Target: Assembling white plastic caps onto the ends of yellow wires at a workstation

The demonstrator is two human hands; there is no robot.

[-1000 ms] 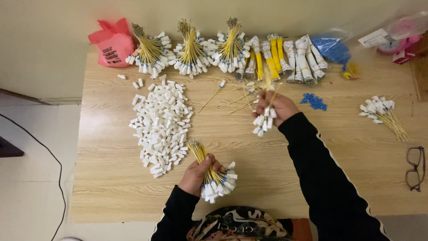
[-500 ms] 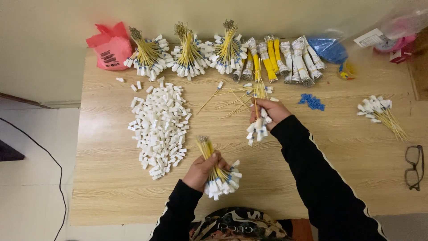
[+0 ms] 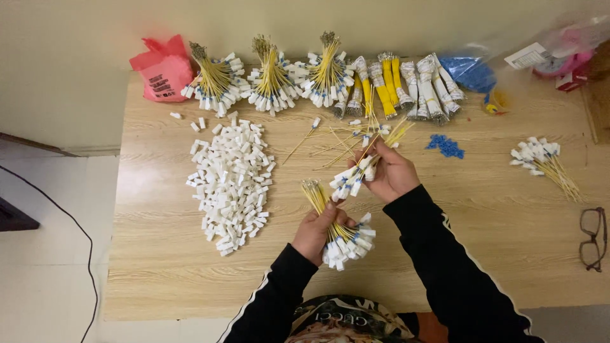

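Note:
My left hand (image 3: 316, 230) grips a bundle of yellow wires with white connectors (image 3: 342, 236), connectors pointing toward me, wire tips fanning up and left. My right hand (image 3: 393, 173) holds a smaller bunch of the same wires (image 3: 354, 178), tilted with the connectors down-left and the yellow tips up-right. The two bunches are close together, the small one just above the big one. Loose yellow wires (image 3: 330, 141) lie on the table beyond my right hand.
A heap of loose white connectors (image 3: 230, 175) lies left. Several finished wire bundles (image 3: 273, 79) line the wooden table's (image 3: 495, 254) far edge, with a red bag (image 3: 162, 68), blue pieces (image 3: 446, 146), another bundle (image 3: 545, 160) and glasses (image 3: 593, 236) at right.
My right hand has drawn its small bunch down and toward the left hand's bundle. The left hand stays near the table's front with its bundle.

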